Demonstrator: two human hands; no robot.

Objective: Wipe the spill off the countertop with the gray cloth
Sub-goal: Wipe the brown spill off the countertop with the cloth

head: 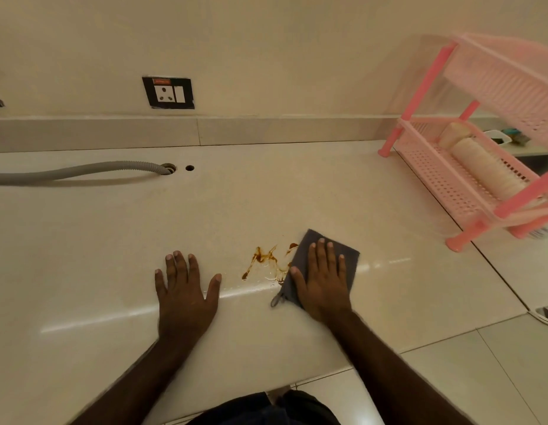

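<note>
A brown spill (262, 259) streaks the cream countertop (113, 240) near its front edge, with a wet patch beside it. The gray cloth (349, 256) lies flat just right of the spill, its left edge touching the brown streaks. My right hand (323, 280) presses flat on top of the cloth, fingers spread. To the left of the spill my left hand (184, 289) rests palm down on the bare counter with fingers apart, holding nothing.
A pink plastic rack (469, 179) with a stack of white cups stands at the counter's right end. A gray corrugated hose (76, 171) enters a hole at the back left, next to a second small hole. A wall socket (168, 92) sits above the backsplash.
</note>
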